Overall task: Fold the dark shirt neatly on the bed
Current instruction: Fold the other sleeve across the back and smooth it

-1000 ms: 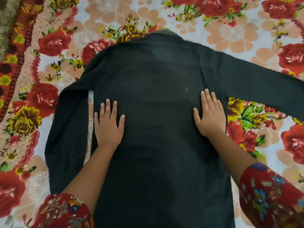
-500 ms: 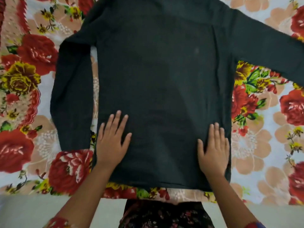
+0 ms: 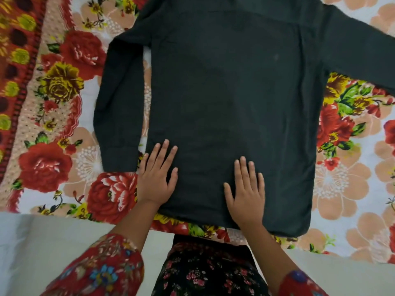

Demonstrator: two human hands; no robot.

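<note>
Shirt (image 3: pixel 230 99) lying flat, back up, on bed (image 3: pixel 342 189); no fold made yet. I'm pressing both hands, left (image 3: pixel 157 178) and right (image 3: pixel 245 193), open-palmed near hem, gripping nothing.

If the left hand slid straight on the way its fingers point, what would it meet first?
The left hand lies flat near the hem of the dark shirt, pointing up the back. Only more shirt fabric lies ahead; the way looks free.

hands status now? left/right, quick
Left hand: open, flat on the dark shirt, holding nothing.
Right hand: open, flat on the shirt near its hem, holding nothing.
</note>
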